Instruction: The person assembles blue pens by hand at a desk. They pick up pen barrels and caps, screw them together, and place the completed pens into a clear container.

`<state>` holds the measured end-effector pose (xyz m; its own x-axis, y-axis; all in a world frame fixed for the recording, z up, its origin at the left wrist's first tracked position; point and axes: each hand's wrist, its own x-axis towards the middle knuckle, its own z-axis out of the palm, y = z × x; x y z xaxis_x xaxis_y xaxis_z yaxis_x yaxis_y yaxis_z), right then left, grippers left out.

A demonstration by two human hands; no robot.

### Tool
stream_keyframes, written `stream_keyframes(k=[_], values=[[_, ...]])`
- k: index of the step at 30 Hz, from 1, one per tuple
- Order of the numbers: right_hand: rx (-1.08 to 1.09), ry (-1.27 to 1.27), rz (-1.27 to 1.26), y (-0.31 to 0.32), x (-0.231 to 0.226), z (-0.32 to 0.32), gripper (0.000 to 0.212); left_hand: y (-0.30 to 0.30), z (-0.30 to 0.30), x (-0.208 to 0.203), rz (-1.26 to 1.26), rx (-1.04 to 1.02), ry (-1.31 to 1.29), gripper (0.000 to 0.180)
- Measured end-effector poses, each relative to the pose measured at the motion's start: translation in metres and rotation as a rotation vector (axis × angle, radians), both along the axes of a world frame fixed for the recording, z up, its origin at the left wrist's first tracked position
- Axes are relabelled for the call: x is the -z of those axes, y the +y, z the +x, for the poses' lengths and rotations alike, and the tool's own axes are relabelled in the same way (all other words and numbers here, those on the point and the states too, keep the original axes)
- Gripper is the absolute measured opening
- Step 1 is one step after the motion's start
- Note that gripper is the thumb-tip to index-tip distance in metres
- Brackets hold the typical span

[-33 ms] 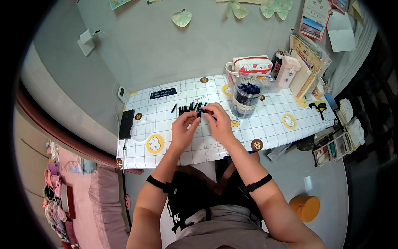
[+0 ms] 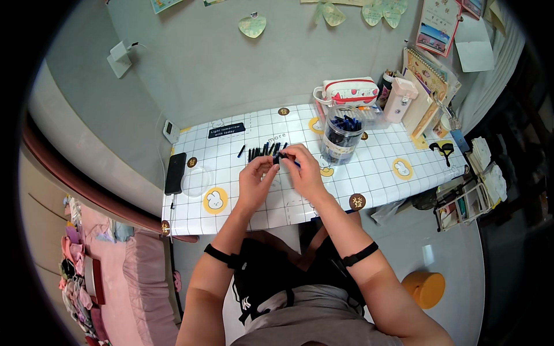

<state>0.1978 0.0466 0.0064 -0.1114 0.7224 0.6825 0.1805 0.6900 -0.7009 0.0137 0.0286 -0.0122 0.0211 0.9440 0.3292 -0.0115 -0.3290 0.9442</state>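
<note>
Over the middle of the desk my left hand point(image 2: 254, 180) and my right hand point(image 2: 307, 173) meet, fingertips pinched on a small dark-blue stick point(image 2: 277, 159) that looks like an ink cartridge. My fingers cover most of it, and I cannot tell whether both hands grip one piece or two. Just beyond the fingertips lies a row of several similar short dark sticks point(image 2: 255, 154). One loose stick point(image 2: 241, 151) sits apart to their left. To the right of my right hand stands an uncovered clear jar point(image 2: 339, 147) with many more dark-blue sticks inside.
A clear round lid point(image 2: 197, 182) and a black phone point(image 2: 175, 173) lie at the desk's left. Behind the jar are a white pencil case point(image 2: 351, 91), a pink box point(image 2: 401, 99) and upright notebooks point(image 2: 426, 75). Black scissors point(image 2: 443, 151) rest at the right.
</note>
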Motion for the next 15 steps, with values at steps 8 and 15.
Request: stream_keyframes(k=[8,15], values=[[-0.033,-0.115,-0.104,-0.0005,0.0012,0.0014,0.020,-0.0033,0.0019,0.0060,0.091,-0.128,0.111,0.026],[0.029,-0.191,-0.047,0.0029,0.0079,0.0024,0.022,-0.0079,0.0056,0.0018,0.101,-0.221,0.225,0.027]])
